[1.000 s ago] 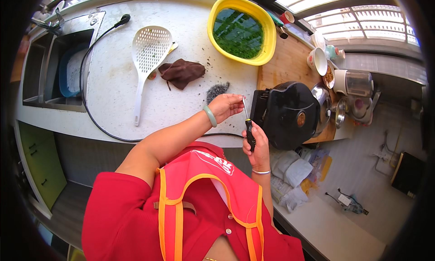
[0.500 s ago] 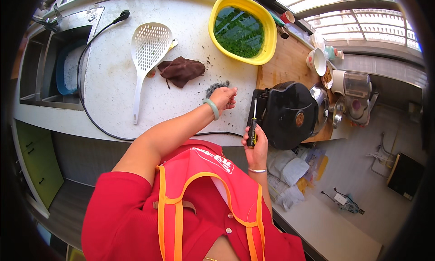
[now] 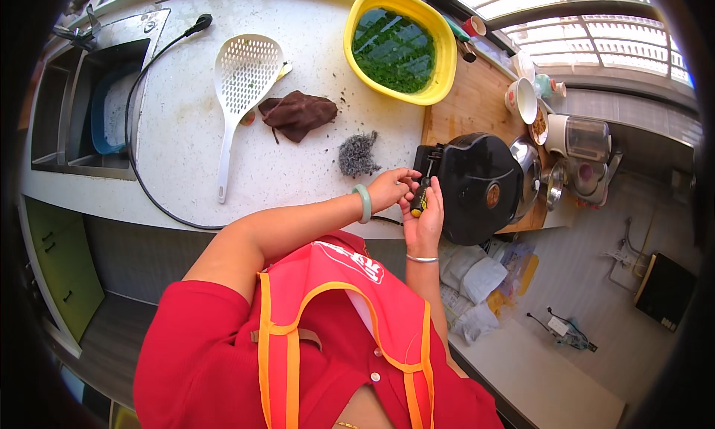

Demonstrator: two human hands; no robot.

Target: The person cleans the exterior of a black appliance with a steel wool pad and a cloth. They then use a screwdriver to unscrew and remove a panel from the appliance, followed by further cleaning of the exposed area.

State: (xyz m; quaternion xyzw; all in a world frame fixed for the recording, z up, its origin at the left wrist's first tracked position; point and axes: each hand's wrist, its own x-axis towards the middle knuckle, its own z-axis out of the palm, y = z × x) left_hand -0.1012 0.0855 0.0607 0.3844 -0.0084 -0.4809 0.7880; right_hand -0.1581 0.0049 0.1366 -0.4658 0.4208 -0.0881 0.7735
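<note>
My right hand (image 3: pixel 423 219) holds a black screwdriver with yellow markings (image 3: pixel 418 201) upright, its metal shaft at the hinge end of a black electric cooking appliance (image 3: pixel 480 183). My left hand (image 3: pixel 391 189), wearing a green bangle, is beside the screwdriver with fingers curled near that hinge; what they grip, if anything, is too small to make out. Just above my hands lie a grey scouring pad (image 3: pixel 357 155) and, further left, a brown cloth (image 3: pixel 298 116). The black power cord (image 3: pixel 167 213) runs across the counter.
A white slotted skimmer (image 3: pixel 246 75), a yellow basin of greens in water (image 3: pixel 402 49) and a steel sink (image 3: pixel 59 116) surround the work spot. Bowls (image 3: pixel 520 101), steel pots and a clear canister (image 3: pixel 585 138) crowd the wooden board (image 3: pixel 465 97); bags (image 3: pixel 477 280) lie below right.
My left hand has moved down and right to the screwdriver and hinge, uncovering the scouring pad. My right hand has raised the screwdriver's handle, bringing its shaft onto the appliance's hinge.
</note>
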